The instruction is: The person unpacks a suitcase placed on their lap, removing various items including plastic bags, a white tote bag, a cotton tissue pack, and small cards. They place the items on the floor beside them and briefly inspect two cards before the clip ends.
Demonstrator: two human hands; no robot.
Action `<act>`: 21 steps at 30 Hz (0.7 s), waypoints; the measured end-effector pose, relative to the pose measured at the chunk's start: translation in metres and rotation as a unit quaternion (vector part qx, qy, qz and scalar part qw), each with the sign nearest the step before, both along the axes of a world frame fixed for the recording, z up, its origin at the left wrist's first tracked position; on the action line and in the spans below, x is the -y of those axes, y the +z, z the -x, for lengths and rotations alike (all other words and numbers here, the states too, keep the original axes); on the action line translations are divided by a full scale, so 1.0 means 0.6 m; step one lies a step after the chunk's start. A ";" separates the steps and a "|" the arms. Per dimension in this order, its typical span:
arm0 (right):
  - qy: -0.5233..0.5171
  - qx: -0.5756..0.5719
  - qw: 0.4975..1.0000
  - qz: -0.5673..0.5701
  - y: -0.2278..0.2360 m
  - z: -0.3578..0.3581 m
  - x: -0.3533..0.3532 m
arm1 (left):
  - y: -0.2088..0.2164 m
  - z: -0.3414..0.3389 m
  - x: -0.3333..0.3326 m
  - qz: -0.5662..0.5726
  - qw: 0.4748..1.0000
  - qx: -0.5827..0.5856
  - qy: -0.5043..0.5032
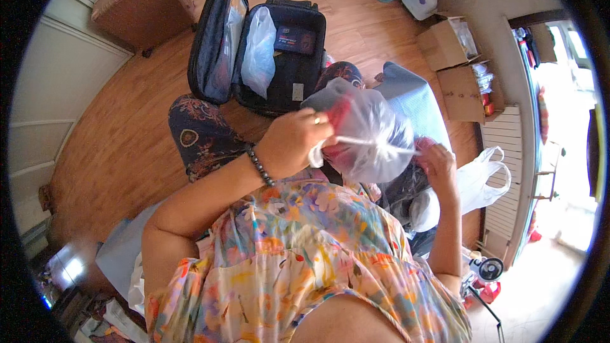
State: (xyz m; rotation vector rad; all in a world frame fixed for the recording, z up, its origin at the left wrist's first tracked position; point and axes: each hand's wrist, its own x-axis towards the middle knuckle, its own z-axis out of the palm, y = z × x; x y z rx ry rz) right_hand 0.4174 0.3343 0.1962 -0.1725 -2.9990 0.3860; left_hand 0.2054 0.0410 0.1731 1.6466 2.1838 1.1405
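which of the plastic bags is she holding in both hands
The clear bag with red contents, gripped by left hand and right hand; the others lie untouched.

Translucent plastic bag (368, 133) with red and dark contents, held up at centre, gripped at its gathered neck by left hand (293, 143); thin strand of the bag pulled taut toward right hand (437, 162). Second clear plastic bag (259, 51) upright inside open black suitcase (279, 44), against the left wall of its main compartment. Flat dark-blue rectangular packet (295, 39) with red patch beside that bag, in the same compartment. Small white rectangular label (297, 92) on the suitcase's near edge. Two open brown cardboard boxes (452, 67) along the right wall. White handled carrier bag (483, 181) lower right, near the right hand.
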 end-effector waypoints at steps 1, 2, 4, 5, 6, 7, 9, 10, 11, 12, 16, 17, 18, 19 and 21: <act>0.003 0.028 1.000 -0.003 0.015 0.008 0.025 | -0.018 -0.006 0.008 0.036 0.997 0.071 -0.009; -0.012 0.000 0.997 0.073 0.020 0.008 0.026 | -0.015 -0.003 0.003 -0.025 0.993 0.112 -0.040; -0.045 -0.057 0.973 0.220 0.030 0.010 0.025 | 0.006 0.009 -0.018 -0.150 0.964 0.195 -0.100; -0.062 -0.082 0.951 0.292 0.059 0.022 0.042 | 0.018 0.009 -0.031 -0.156 0.928 0.304 -0.148; -0.079 -0.124 0.914 0.378 0.094 0.035 0.067 | 0.030 0.010 -0.046 -0.159 0.876 0.413 -0.191; -0.037 -0.148 0.914 0.375 0.109 0.044 0.070 | 0.037 0.000 -0.071 -0.168 0.827 0.491 -0.216; 0.034 -0.170 0.916 0.362 0.132 0.066 0.084 | 0.044 -0.005 -0.102 -0.091 0.828 0.508 -0.218; 0.061 -0.171 0.918 0.352 0.141 0.080 0.101 | 0.049 -0.011 -0.113 -0.064 0.880 0.419 -0.216; 0.086 -0.169 0.921 0.342 0.144 0.090 0.112 | 0.056 -0.022 -0.123 -0.038 0.920 0.328 -0.213; 0.124 -0.140 0.925 0.332 0.136 0.098 0.109 | 0.061 -0.032 -0.132 -0.011 0.950 0.233 -0.206; -0.017 -0.005 0.911 0.413 0.102 0.094 0.133 | 0.033 -0.074 -0.139 -0.077 0.964 0.230 -0.111; -0.027 0.034 0.948 0.316 0.101 0.091 0.126 | 0.021 -0.071 -0.138 -0.119 0.955 0.242 -0.121; -0.036 0.071 0.973 0.215 0.098 0.089 0.117 | 0.011 -0.068 -0.137 -0.096 0.940 0.308 -0.114; -0.053 0.091 0.976 0.189 0.090 0.084 0.105 | 0.009 -0.064 -0.135 -0.072 0.918 0.375 -0.109; -0.135 0.037 0.924 0.356 0.089 0.059 0.091 | 0.011 -0.051 -0.130 -0.022 0.876 0.468 -0.117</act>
